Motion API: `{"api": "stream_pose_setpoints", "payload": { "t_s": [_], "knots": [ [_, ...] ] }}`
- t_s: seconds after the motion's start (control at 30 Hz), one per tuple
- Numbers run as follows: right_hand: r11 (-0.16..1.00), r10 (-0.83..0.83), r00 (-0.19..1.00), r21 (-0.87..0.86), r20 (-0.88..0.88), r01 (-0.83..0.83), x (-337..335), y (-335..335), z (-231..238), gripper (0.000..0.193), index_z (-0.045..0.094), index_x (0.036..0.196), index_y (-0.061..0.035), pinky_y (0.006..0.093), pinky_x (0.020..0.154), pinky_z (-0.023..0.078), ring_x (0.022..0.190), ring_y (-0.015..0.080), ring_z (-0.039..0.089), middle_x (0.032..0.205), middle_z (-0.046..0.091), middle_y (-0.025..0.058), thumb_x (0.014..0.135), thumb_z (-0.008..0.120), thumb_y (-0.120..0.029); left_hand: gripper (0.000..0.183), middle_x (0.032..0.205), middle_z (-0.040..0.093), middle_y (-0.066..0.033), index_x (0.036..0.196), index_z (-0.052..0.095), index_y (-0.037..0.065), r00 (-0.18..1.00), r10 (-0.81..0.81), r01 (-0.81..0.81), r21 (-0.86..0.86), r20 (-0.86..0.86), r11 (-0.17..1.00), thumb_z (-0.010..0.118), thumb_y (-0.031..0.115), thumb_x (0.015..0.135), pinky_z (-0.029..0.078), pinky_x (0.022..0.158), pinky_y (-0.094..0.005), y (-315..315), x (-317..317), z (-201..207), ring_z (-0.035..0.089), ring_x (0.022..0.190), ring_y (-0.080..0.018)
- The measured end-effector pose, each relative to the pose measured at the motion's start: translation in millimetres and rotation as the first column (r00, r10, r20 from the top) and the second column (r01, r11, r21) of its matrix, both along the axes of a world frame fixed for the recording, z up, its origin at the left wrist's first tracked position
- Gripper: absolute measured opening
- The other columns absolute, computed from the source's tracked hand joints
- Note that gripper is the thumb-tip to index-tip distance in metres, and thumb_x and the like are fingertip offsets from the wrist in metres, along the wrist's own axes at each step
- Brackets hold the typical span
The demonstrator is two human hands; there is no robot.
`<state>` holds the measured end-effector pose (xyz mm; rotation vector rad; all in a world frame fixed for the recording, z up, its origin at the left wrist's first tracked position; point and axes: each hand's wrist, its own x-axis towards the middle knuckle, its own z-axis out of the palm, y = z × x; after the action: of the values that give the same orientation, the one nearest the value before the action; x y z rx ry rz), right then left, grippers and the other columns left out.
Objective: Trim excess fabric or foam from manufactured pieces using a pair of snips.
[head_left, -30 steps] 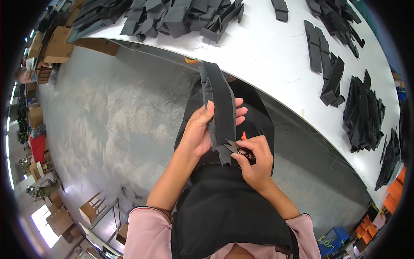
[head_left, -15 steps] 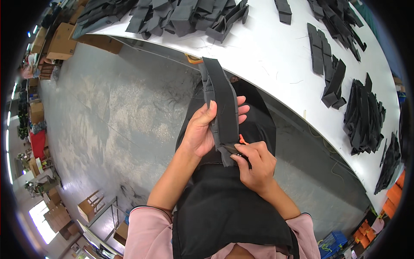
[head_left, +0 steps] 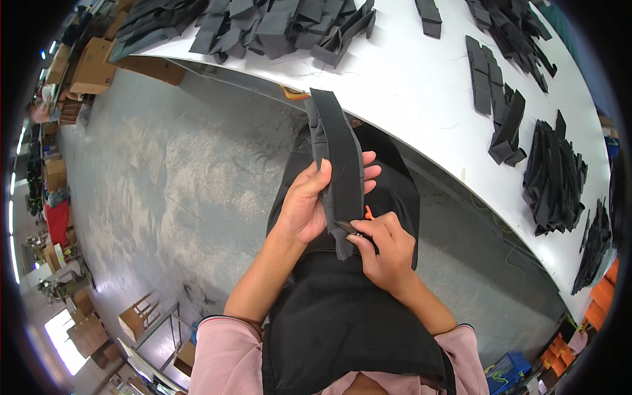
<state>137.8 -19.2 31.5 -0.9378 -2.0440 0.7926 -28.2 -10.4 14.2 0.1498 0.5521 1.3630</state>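
A dark grey fabric strip (head_left: 342,151), with folded layers along its left side, stretches lengthwise above my lap. My left hand (head_left: 308,197) is closed round it from below, thumb pressing on the left edge and fingertips showing past the right. At the strip's near end my right hand (head_left: 385,247) pinches small thread snips (head_left: 347,227), their blades against the fabric. An orange piece (head_left: 368,212) sticks up beside its fingers. Most of the snips is hidden by the fingers. A narrow fabric tail (head_left: 342,248) hangs below the blades.
A white table (head_left: 408,99) curves across ahead and to the right. It bears a heap of dark strips (head_left: 283,29), a bundle (head_left: 553,178) and several smaller groups. An orange-yellow handle (head_left: 294,93) shows at its edge. Cardboard boxes (head_left: 93,66) stand far left; a blue crate (head_left: 507,372) is lower right.
My right hand has shifted slightly left and down with the snips, along the strip's near end. The tail of fabric there hangs narrower. My left hand keeps its hold.
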Motion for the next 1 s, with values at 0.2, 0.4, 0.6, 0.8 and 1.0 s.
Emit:
{"api": "stream_pose_setpoints", "payload": {
  "t_s": [0.2,0.4,0.6,0.8,1.0],
  "knots": [
    [0.985,-0.111,0.993,-0.138,-0.032,0.105,0,22,11,0.026,0.062,0.092,-0.0029,0.0296,0.052,0.046,0.063,0.0225,0.056,0.078,0.055,0.0088,0.069,0.071,0.002,0.055,0.14,0.032,-0.0271,0.134,0.032,-0.007,0.999,-0.037,0.036,0.045,0.022,0.998,0.047,0.029,0.095,0.038,0.104,-0.0492,-4,-1,3,0.038,0.127,-0.0402],
    [0.997,-0.047,0.999,-0.056,0.002,0.048,-10,33,3,0.025,0.063,0.091,-0.0031,0.0318,0.058,0.045,0.07,0.0243,0.056,0.078,0.054,0.0079,0.068,0.072,-0.003,0.053,0.14,0.036,-0.0236,0.136,0.03,-0.006,0.998,-0.048,0.046,0.057,0.041,0.997,0.045,0.027,0.096,0.038,0.105,-0.0447,-6,4,2,0.04,0.128,-0.0358],
    [0.992,-0.034,0.998,0.125,0.045,0.028,-10,32,-6,0.023,0.064,0.088,-0.0038,0.0317,0.056,0.044,0.067,0.0237,0.055,0.075,0.054,0.0066,0.067,0.072,-0.003,0.054,0.14,0.036,-0.0235,0.136,0.03,-0.006,0.995,-0.029,0.027,0.021,0.099,0.999,0.046,0.026,0.096,0.036,0.106,-0.0444,-6,5,1,0.039,0.128,-0.0355],
    [0.997,-0.06,0.998,0.053,-0.028,0.061,-8,32,-4,0.024,0.065,0.088,-0.004,0.0322,0.054,0.044,0.065,0.0237,0.055,0.075,0.056,0.0068,0.066,0.073,-0.002,0.053,0.14,0.037,-0.0223,0.135,0.033,-0.006,0.994,-0.029,0.028,0.016,0.105,0.999,0.049,0.025,0.094,0.037,0.105,-0.0436,-7,7,-2,0.04,0.128,-0.034],
    [0.982,-0.18,0.983,-0.066,-0.034,0.178,14,26,-9,0.024,0.065,0.088,-0.0024,0.0297,0.055,0.044,0.065,0.0214,0.055,0.078,0.057,0.009,0.066,0.073,0.003,0.049,0.134,0.046,-0.0179,0.131,0.041,-0.005,0.996,-0.004,-0.003,-0.082,-0.086,0.997,0.05,0.026,0.094,0.042,0.1,-0.0374,-10,0,-3,0.049,0.121,-0.0284]
  ]
}}
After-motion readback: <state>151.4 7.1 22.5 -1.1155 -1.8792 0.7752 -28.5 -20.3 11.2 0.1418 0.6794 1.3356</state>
